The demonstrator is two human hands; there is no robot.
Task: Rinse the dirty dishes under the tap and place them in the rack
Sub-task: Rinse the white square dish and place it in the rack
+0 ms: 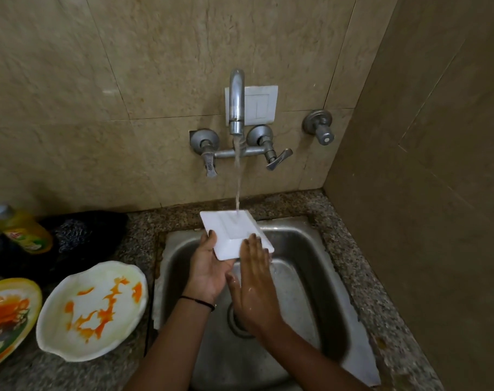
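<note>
- Running from the tap (237, 101), a stream of water (237, 176) falls onto the far part of a white square plate (231, 225) held over the steel sink (319, 266).
- Plate sits tilted, near corner lower, above the back half of the basin; its shallow centre well catches the stream.
- Left hand (209, 268) grasps the plate from below at its left near edge, palm up, thumb over the rim.
- Right hand (255, 280) lies flat and spread, fingers laid on the plate's near right edge, not clenched around it. Skin looks wet.
- Thin black band (198, 301) circles the left wrist.
- Drain (236, 320) shows in the sink bottom, partly hidden under the right wrist.
- Speckled stone counter (361, 249) frames the sink on all sides.
- Left of the sink, on the counter: a white wavy-edged plate (93, 310) streaked with orange sauce, unwashed, just beside the sink rim.
- Further left, a yellow-rimmed plate (7, 317) with orange and dark residue, cut off by the picture edge, close to the white one.
- Behind those plates: a yellow bottle of dish soap (24, 228) lying tilted, and a steel scrubber (71, 231) resting on something dark.
- Wall is beige tile; two lever handles flank the tap, a separate valve (320, 127) sits to the right, a white switch plate (258, 105) behind the spout.
- No rack within view.
</note>
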